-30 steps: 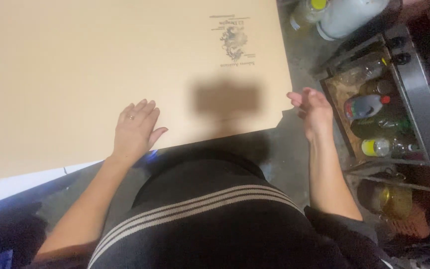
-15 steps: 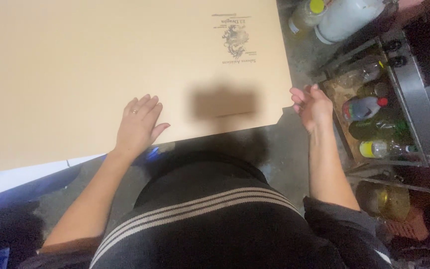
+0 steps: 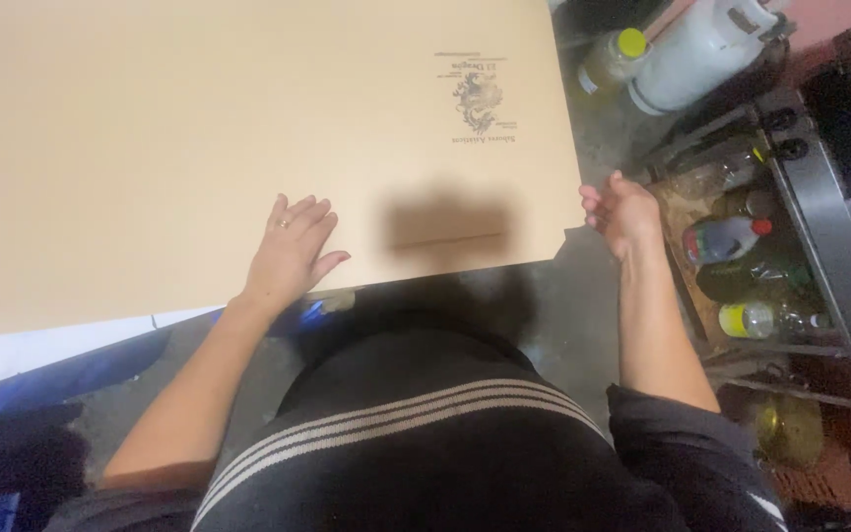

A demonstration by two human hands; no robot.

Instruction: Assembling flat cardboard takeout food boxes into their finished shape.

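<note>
A large flat tan cardboard sheet (image 3: pixel 199 128) with a small dark printed emblem near its right side fills the upper left of the head view. My left hand (image 3: pixel 291 251) lies flat on its near edge, fingers spread, a ring on one finger. My right hand (image 3: pixel 621 212) is at the sheet's right corner, fingers curled against the edge; whether it grips the edge I cannot tell.
To the right stands a low rack (image 3: pixel 819 296) holding several bottles (image 3: pixel 726 236). A white gas cylinder (image 3: pixel 701 54) and a yellow-capped bottle (image 3: pixel 611 61) stand beyond it. A blue-and-white surface (image 3: pixel 51 365) shows under the sheet at left. Grey floor (image 3: pixel 554 315) lies below.
The cardboard sheet has shifted slightly away from me and leftward. Both hands have moved up with its near edge.
</note>
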